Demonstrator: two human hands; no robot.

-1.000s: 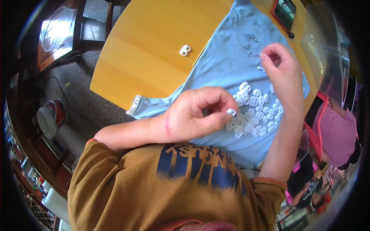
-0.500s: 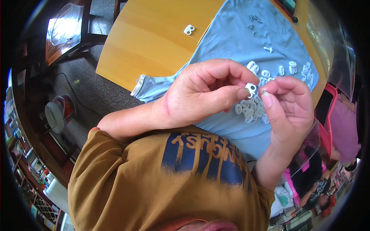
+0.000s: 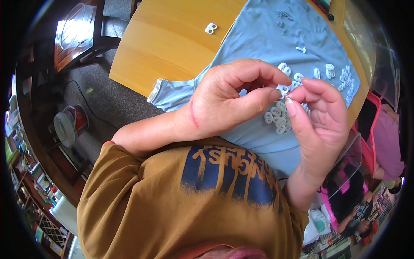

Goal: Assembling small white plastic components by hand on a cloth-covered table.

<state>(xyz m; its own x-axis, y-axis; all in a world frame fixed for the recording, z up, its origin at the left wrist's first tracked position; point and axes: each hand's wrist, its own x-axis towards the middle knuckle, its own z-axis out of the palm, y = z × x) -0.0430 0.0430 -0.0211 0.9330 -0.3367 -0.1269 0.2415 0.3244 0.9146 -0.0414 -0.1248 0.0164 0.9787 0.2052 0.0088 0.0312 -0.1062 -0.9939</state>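
My left hand (image 3: 230, 95) pinches a small white plastic piece with two round holes (image 3: 283, 89) between thumb and forefinger. Close against it, my right hand (image 3: 319, 118) has its thumb and forefinger closed on a tiny shiny metal piece (image 3: 288, 99), too small to tell clearly. Just beneath the fingers, a pile of white oval two-holed pieces (image 3: 278, 118) lies on a light blue cloth (image 3: 254, 47), partly hidden by my right hand. Beyond my hands, a few more white ovals (image 3: 330, 70) rest on the cloth.
Small grey pointed pieces, like screws (image 3: 283, 15), lie at the cloth's far end, near a white T-shaped piece (image 3: 301, 50). Small white parts (image 3: 346, 80) cluster at right. Another two-holed white piece (image 3: 211, 28) sits on the wooden table (image 3: 172, 39). People are at the right.
My right hand has moved left and slightly up, bringing its fingertips and the metal piece against the white piece. My left hand keeps its pinch on the white piece.
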